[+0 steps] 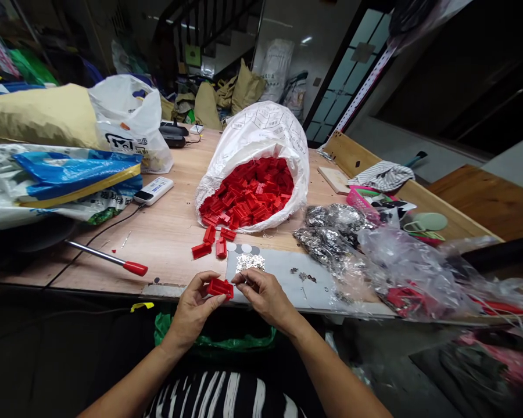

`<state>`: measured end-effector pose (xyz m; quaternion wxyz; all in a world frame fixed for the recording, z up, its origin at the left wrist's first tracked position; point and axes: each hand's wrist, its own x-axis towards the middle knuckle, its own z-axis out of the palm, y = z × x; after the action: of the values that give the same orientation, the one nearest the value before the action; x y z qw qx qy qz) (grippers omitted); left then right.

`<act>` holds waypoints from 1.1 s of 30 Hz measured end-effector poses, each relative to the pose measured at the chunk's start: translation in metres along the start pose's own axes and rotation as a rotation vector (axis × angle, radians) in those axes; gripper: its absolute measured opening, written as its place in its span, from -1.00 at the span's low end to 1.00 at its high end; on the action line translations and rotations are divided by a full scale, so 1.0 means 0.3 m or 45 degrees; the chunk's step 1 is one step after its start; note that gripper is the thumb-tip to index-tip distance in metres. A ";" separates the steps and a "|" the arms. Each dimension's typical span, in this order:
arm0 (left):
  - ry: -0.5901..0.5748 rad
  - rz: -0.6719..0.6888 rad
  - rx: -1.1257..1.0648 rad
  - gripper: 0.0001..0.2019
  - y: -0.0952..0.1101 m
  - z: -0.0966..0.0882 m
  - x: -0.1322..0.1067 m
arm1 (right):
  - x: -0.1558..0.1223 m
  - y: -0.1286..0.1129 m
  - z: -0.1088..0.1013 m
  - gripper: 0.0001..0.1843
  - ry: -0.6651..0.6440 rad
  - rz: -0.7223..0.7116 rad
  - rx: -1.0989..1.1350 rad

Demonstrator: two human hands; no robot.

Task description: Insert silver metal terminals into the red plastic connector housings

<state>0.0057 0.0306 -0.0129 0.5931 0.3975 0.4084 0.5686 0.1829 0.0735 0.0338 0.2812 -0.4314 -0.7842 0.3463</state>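
At the wooden table (163,249), the held part (218,287) looks boxy, bright red.

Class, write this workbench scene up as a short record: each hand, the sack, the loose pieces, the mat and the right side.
Left hand: holds a red piece
Right hand: fingertips at that piece's right end; anything pinched there is too small to tell
White sack: on its side, mouth toward the person, red pieces inside
Loose red pieces: four, before the sack
Grey mat: bears small shiny parts
Right side: clear plastic bags, pink basket
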 end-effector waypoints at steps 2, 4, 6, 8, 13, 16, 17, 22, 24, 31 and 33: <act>-0.020 -0.031 -0.049 -0.60 0.004 0.006 -0.001 | -0.010 -0.010 0.005 -0.86 0.017 -0.010 -0.013; -0.024 -0.065 -0.090 -0.59 0.009 0.012 -0.003 | -0.017 -0.015 0.010 -0.87 0.022 -0.030 -0.018; -0.019 -0.111 -0.123 -0.59 0.014 0.017 -0.004 | -0.023 -0.018 0.013 -0.85 0.007 -0.067 0.000; -0.009 -0.154 -0.152 -0.58 0.017 0.020 -0.006 | -0.029 -0.020 0.011 -0.82 -0.025 -0.089 0.040; -0.046 -0.242 -0.235 -0.52 0.026 0.024 -0.009 | -0.043 -0.020 0.000 -0.84 -0.117 -0.070 0.175; -0.088 -0.266 -0.260 -0.52 0.033 0.028 -0.011 | -0.052 -0.009 0.002 -0.88 -0.135 -0.047 0.225; -0.105 -0.271 -0.257 -0.53 0.034 0.029 -0.012 | -0.055 -0.004 0.004 -0.88 -0.137 -0.030 0.236; -0.148 -0.253 -0.192 -0.54 0.024 0.022 -0.013 | -0.073 0.021 0.008 -0.84 -0.122 0.095 0.288; -0.156 -0.214 -0.118 -0.54 0.014 0.017 -0.009 | -0.082 0.027 0.004 -0.79 -0.089 0.112 0.273; -0.104 0.193 0.492 -0.61 -0.024 0.001 0.037 | -0.109 0.074 0.011 -0.66 0.031 0.040 -0.079; -0.115 0.308 0.660 -0.62 -0.031 -0.001 0.055 | -0.110 0.089 0.020 -0.67 0.056 0.064 -0.147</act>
<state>0.0089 0.0467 -0.0222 0.4172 0.6065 0.4631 0.4936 0.2069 0.0533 0.0045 0.2642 -0.4740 -0.7854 0.2979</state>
